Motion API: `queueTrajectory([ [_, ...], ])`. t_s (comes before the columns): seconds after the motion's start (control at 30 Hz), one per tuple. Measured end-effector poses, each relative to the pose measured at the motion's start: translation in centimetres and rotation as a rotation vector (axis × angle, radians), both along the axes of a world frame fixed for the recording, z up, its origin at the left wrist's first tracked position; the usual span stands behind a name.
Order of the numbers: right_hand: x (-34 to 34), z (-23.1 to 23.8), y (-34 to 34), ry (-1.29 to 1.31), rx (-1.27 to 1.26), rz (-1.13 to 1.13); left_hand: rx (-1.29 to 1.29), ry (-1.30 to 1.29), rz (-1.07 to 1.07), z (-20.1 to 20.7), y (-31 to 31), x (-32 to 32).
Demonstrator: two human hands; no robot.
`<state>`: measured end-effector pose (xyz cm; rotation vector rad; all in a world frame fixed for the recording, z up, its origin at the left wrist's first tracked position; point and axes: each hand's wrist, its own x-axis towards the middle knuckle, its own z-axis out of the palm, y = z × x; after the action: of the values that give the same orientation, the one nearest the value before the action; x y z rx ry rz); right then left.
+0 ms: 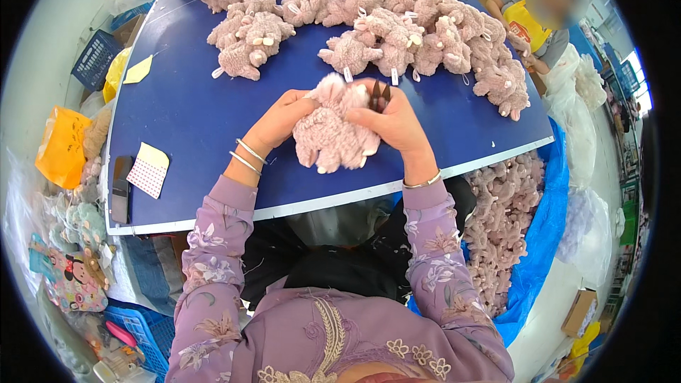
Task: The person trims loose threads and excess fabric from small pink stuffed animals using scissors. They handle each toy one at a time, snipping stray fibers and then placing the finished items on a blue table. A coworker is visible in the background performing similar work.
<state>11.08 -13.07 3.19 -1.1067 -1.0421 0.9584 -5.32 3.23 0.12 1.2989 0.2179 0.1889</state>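
1. the pink plush toy (330, 135) is held up over the near part of the blue table (206, 117), its ears toward the table's far side; whether it touches the tabletop cannot be told.
2. the person's left hand (285, 119) is closed on the toy's left side, above the table, thumb pressed to the plush.
3. the right hand (399, 119) grips the toy's right side, thumb on its front, and also keeps a dark two-pointed tool (381, 93) among the fingers, tips toward the table's far side.
4. a spread of similar toys (389, 27), several with white tags, covers the table's far side.
5. a dotted card (148, 170) and a dark oblong object (120, 191) lie at the table's left end.
6. blue sheeting (533, 241) holding more pink toys (496, 223) sits below the table's near right edge.
7. a co-worker (528, 25) is beyond the table's far right side.
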Motion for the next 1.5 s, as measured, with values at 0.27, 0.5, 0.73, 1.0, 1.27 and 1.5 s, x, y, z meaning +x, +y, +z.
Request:
queueTrajectory([
  [0.27, 0.1, -0.4, 0.4, 0.244, 0.139, -0.385, -0.192, -0.081, 0.336, 1.4, -0.6, 1.3],
  [0.5, -0.8, -0.6, 0.4, 0.059, 0.057, -0.313, 0.033, -0.277, 0.633, 2.3, -4.2, 2.6],
  [0.73, -0.1, -1.0, 0.2, 0.279, 0.19, -0.22, -0.122, -0.29, 0.564, 1.3, -2.7, 1.9],
  [1.0, -1.0, -0.5, 0.7, 0.236, -0.016, -0.253, -0.115, -0.303, 0.712, 2.1, -3.4, 2.5],
  [1.27, -1.4, -0.3, 0.9, 0.305, -0.096, -0.134, -0.098, -0.293, 0.644, 1.1, -2.5, 1.8],
  [1.5, -0.9, -0.2, 0.4, 0.274, -0.143, -0.042, -0.037, -0.313, 0.63, 1.0, -2.4, 1.9],
])
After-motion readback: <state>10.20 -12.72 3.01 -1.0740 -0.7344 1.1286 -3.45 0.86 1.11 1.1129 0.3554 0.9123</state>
